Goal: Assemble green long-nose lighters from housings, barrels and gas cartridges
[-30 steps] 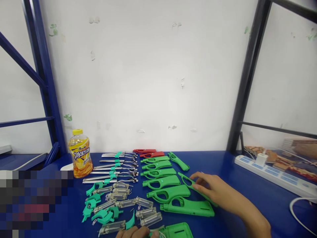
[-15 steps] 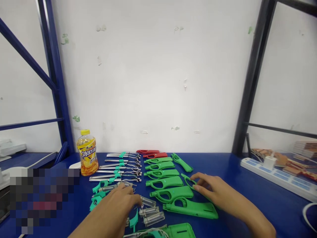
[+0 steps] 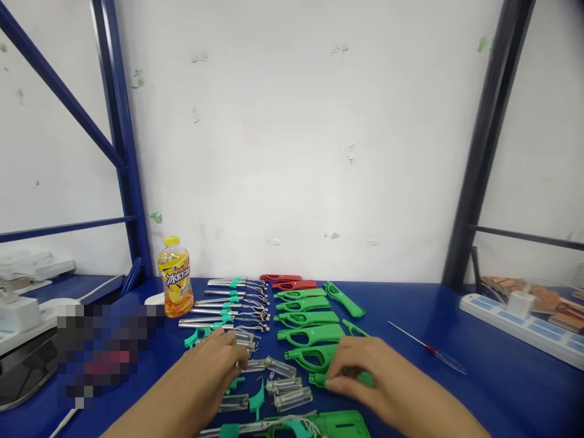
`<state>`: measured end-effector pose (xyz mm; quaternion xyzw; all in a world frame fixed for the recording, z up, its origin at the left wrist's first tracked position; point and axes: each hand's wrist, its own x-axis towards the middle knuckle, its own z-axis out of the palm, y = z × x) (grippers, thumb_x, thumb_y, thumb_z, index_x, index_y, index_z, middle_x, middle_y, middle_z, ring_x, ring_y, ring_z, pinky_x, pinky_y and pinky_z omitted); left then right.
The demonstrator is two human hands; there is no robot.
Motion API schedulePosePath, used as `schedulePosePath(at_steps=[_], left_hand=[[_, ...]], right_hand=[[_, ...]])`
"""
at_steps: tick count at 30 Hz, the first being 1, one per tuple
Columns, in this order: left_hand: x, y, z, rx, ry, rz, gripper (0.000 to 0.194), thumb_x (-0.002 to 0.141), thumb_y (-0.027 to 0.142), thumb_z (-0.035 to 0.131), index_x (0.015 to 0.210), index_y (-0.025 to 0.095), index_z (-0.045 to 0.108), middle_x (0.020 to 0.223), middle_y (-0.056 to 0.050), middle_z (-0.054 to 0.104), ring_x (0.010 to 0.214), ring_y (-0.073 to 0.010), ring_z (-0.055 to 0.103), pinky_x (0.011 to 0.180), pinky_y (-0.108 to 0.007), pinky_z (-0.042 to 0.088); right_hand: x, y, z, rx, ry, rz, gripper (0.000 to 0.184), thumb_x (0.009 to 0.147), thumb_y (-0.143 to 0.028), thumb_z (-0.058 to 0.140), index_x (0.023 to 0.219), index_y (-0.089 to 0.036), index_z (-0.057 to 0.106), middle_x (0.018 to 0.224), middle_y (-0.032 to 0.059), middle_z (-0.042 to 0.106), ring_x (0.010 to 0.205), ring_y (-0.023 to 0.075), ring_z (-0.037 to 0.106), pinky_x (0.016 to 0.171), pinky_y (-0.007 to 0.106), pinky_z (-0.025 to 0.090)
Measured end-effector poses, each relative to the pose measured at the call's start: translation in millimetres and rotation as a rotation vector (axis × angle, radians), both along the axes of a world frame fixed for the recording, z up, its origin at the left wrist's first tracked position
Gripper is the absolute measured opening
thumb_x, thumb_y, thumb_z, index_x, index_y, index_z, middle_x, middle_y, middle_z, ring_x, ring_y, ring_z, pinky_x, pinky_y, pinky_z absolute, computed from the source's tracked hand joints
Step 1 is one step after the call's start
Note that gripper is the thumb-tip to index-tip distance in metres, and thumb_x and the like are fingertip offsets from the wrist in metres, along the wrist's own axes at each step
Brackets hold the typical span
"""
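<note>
My left hand (image 3: 214, 365) reaches over the clear plastic tubes (image 3: 280, 367) and small teal trigger pieces (image 3: 196, 336) on the blue table (image 3: 410, 304), fingers curled down onto them; what it grips is hidden. My right hand (image 3: 365, 371) lies over the nearest green lighter shell (image 3: 319, 356), fingers curled on its edge. Further back is a row of green shells (image 3: 305, 304), two red shells (image 3: 287, 281) and metal rods with teal collars (image 3: 228, 304).
A yellow drink bottle (image 3: 176, 277) stands at the back left. A screwdriver (image 3: 429, 348) lies right of my hand. A white power strip (image 3: 524, 325) runs along the right. Blue and dark shelf posts flank the white wall. A green part (image 3: 337, 423) lies at the near edge.
My left hand came up from the near edge and reached forward over the tubes. My right hand slid left and nearer, onto the closest green shell. The view shifted right.
</note>
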<state>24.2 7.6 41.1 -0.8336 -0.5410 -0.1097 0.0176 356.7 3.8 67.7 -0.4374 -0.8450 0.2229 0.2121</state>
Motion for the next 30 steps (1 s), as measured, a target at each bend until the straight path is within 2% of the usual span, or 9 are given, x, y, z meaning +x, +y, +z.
schedulePosePath(at_steps=[1, 3, 7, 11, 15, 19, 23, 27, 30], left_hand=[[1, 3, -0.9, -0.019, 0.031, 0.01, 0.028, 0.097, 0.012, 0.05, 0.099, 0.025, 0.075, 0.104, -0.007, 0.072, 0.099, -0.0256, 0.066, 0.083, -0.034, 0.049], [6, 7, -2.0, -0.049, 0.085, 0.015, 0.028, 0.096, 0.01, 0.052, 0.099, 0.025, 0.076, 0.103, -0.007, 0.073, 0.101, -0.0273, 0.066, 0.083, -0.035, 0.048], [22, 11, -2.0, -0.088, 0.137, -0.011, 0.032, 0.095, 0.007, 0.054, 0.104, 0.027, 0.077, 0.107, -0.007, 0.073, 0.107, -0.029, 0.065, 0.083, -0.035, 0.048], [33, 14, -4.2, -0.15, 0.169, -0.006, 0.03, 0.096, 0.005, 0.054, 0.105, 0.024, 0.077, 0.11, -0.009, 0.072, 0.11, -0.0331, 0.065, 0.084, -0.04, 0.051], [41, 14, -4.5, -0.176, 0.185, -0.006, 0.037, 0.098, 0.002, 0.047, 0.111, 0.024, 0.075, 0.118, -0.011, 0.07, 0.116, -0.034, 0.064, 0.088, -0.042, 0.053], [50, 11, -0.2, -0.2, 0.197, -0.02, 0.056, 0.089, -0.008, 0.044, 0.123, 0.026, 0.071, 0.125, -0.009, 0.068, 0.121, -0.0326, 0.062, 0.092, -0.043, 0.054], [55, 12, 3.9, -0.241, 0.212, -0.005, 0.068, 0.08, -0.012, 0.045, 0.127, 0.029, 0.072, 0.125, -0.009, 0.068, 0.119, -0.0318, 0.064, 0.091, -0.042, 0.055], [56, 10, 6.7, -0.24, 0.204, -0.019, 0.059, 0.092, -0.006, 0.043, 0.128, 0.03, 0.073, 0.123, -0.009, 0.068, 0.114, -0.0297, 0.066, 0.091, -0.042, 0.054], [54, 9, 5.8, -0.226, 0.188, -0.034, 0.052, 0.1, 0.0, 0.039, 0.123, 0.03, 0.075, 0.12, -0.008, 0.068, 0.111, -0.0292, 0.065, 0.088, -0.04, 0.053]], right_hand=[[-13, -2, -0.3, 0.004, -0.028, 0.032, 0.015, 0.102, -0.036, 0.073, 0.092, -0.03, 0.082, 0.097, -0.0013, 0.078, 0.093, 0.0216, 0.071, 0.083, 0.028, 0.048], [-34, -2, -3.7, 0.002, -0.067, 0.082, 0.007, 0.098, -0.027, 0.079, 0.094, -0.03, 0.083, 0.1, -0.002, 0.077, 0.097, 0.0214, 0.071, 0.083, 0.027, 0.048], [-53, 3, -13.1, -0.012, -0.132, 0.064, 0.021, 0.095, -0.018, 0.081, 0.11, -0.033, 0.081, 0.111, -0.0014, 0.076, 0.109, 0.0239, 0.071, 0.088, 0.029, 0.046], [-53, 5, -17.5, -0.021, -0.171, 0.043, 0.022, 0.097, -0.019, 0.08, 0.113, -0.034, 0.08, 0.114, -0.001, 0.075, 0.112, 0.0246, 0.07, 0.09, 0.029, 0.045], [-51, 8, -22.1, -0.022, -0.187, 0.021, 0.022, 0.093, -0.02, 0.084, 0.11, -0.034, 0.08, 0.112, -0.0017, 0.073, 0.111, 0.0242, 0.07, 0.086, 0.028, 0.044], [-52, 10, -24.6, -0.031, -0.198, -0.005, 0.021, 0.092, -0.018, 0.085, 0.107, -0.031, 0.079, 0.114, -0.0015, 0.072, 0.112, 0.0228, 0.069, 0.088, 0.028, 0.044], [-53, 9, -17.6, -0.066, -0.219, -0.051, 0.012, 0.095, -0.015, 0.08, 0.101, -0.025, 0.077, 0.113, -0.0001, 0.073, 0.11, 0.0219, 0.069, 0.086, 0.029, 0.045], [-45, 6, -8.3, -0.062, -0.24, -0.068, 0.006, 0.099, -0.017, 0.075, 0.097, -0.023, 0.075, 0.11, 0.0005, 0.073, 0.103, 0.0222, 0.069, 0.084, 0.031, 0.045], [-32, 5, -7.0, -0.016, -0.157, -0.033, 0.007, 0.104, -0.02, 0.069, 0.1, -0.024, 0.073, 0.11, -0.0008, 0.071, 0.101, 0.0207, 0.069, 0.085, 0.03, 0.046]])
